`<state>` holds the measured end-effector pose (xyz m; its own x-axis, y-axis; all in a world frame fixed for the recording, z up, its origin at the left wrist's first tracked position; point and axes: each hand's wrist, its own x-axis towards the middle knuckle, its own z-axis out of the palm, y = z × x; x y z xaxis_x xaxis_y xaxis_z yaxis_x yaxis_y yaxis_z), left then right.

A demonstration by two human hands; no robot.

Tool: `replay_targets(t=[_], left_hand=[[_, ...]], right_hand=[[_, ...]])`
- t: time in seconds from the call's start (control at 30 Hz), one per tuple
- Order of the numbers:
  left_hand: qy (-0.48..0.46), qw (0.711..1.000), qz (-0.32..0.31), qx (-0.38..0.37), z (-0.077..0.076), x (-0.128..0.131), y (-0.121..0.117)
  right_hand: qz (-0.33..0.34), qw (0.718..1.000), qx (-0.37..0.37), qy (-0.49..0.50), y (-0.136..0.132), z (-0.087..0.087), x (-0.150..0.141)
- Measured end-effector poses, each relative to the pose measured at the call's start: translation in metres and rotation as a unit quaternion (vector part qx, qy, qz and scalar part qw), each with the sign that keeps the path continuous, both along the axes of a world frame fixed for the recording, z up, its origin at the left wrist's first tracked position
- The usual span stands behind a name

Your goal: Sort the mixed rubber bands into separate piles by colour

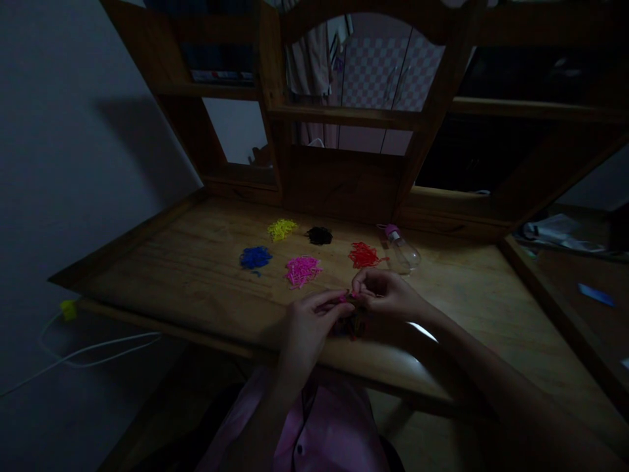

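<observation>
both hands, left (pixel 307 328) and right (pixel 390 295), pinch small pink pieces (pixel 350 297) above a mixed pile (pixel 352 326) near the table's front edge. no writing is legible; the pieces' long axis cannot be determined.

"Desk top?"
"Desk top (pixel 196 262): wood, visible grain, smooth; glossy highlights near right."
"Pink pile (pixel 303 271) and blue pile (pixel 255 257)?"
"Thin strands, plastic or rubber, which is unclear."
"Bottle (pixel 407 256), right?"
"Transparent, smooth, shiny; pink cap (pixel 392 230), apparently plastic."
"Wall (pixel 63 164), left?"
"Matt, smooth."
"Shirt (pixel 334 426), near?"
"Pink cloth, soft sheen."
</observation>
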<state>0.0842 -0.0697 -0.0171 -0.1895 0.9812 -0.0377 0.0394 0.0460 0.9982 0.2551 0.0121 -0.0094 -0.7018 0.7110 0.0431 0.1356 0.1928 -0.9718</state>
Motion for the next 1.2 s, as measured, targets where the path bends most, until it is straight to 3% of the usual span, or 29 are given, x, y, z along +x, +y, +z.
replay_targets(t=[0.17,0.4,0.53,0.67,0.8,0.93,1.03,1.1,1.2], left_hand=[[-0.04,0.999,0.015,0.015,0.009,0.007,-0.004],[-0.067,0.997,0.04,0.029,0.004,0.005,-0.002],[-0.042,0.997,0.039,0.06,0.004,0.0,0.0],[0.022,0.994,0.052,0.093,0.003,-0.01,0.002],[0.131,0.977,0.113,0.124,-0.004,-0.035,0.013],[0.344,0.923,0.127,0.115,-0.009,-0.07,0.031],[0.448,0.882,0.11,0.099,-0.009,-0.085,0.043],[0.471,0.871,0.101,0.1,-0.008,-0.089,0.048],[0.438,0.887,0.093,0.11,-0.005,-0.089,0.05]], right_hand=[[-0.003,0.999,-0.027,0.043,-0.004,0.002,-0.005],[-0.04,0.998,-0.008,0.043,-0.006,0.007,-0.003],[-0.008,0.998,-0.029,0.048,-0.007,0.007,-0.001],[0.007,0.996,-0.061,0.063,-0.008,0.006,-0.001],[-0.054,0.996,-0.035,0.055,-0.003,0.005,0.0],[-0.108,0.993,-0.011,0.044,0.004,0.001,0.003],[-0.119,0.992,0.004,0.035,0.008,-0.002,0.005],[-0.125,0.992,0.005,0.032,0.009,-0.003,0.005],[-0.131,0.99,-0.007,0.044,0.009,-0.003,0.004]])
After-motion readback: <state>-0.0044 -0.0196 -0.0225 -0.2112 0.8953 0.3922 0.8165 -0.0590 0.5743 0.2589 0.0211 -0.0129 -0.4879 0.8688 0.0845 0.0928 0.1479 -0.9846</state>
